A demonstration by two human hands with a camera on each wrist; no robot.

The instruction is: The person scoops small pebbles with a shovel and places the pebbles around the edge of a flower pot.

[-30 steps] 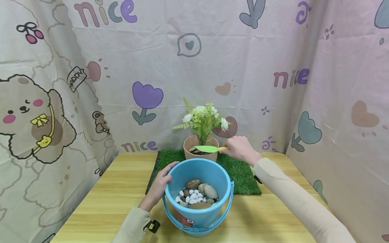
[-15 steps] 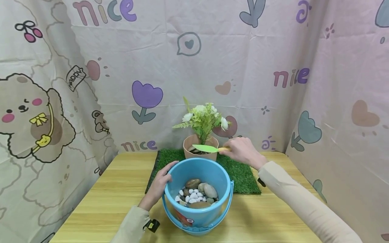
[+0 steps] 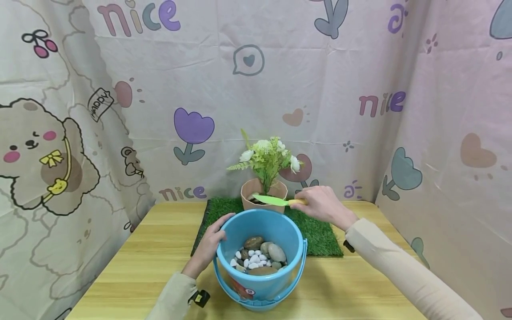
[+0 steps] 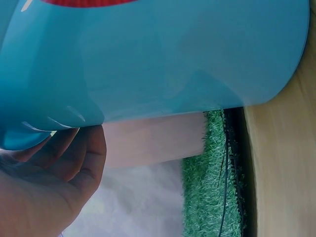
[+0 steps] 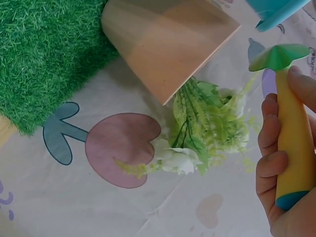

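Note:
My right hand (image 3: 322,204) grips a toy trowel by its yellow handle (image 5: 294,133). The trowel's green blade (image 3: 270,200) points left, held between the flowerpot and the bucket's far rim. Behind it stands a pinkish flowerpot (image 3: 249,205) with white flowers and green leaves (image 3: 266,160). With my left hand (image 3: 208,244) I hold the left rim of a light blue bucket (image 3: 260,289); in the left wrist view the fingers (image 4: 91,153) curl against its outside. Inside the bucket lie several large grey and brown stones (image 3: 277,252) and small white pebbles (image 3: 254,258).
The flowerpot stands on a mat of artificial grass (image 3: 320,235), partly hidden behind the bucket. Under everything is a light wooden table (image 3: 132,266). A printed cloth (image 3: 340,80) hangs around the back and sides. The bucket's handle (image 3: 302,266) hangs down in front.
My right hand has shifted slightly right and toward me with the trowel, so the blade sits a little lower in view. The left hand and bucket have stayed still.

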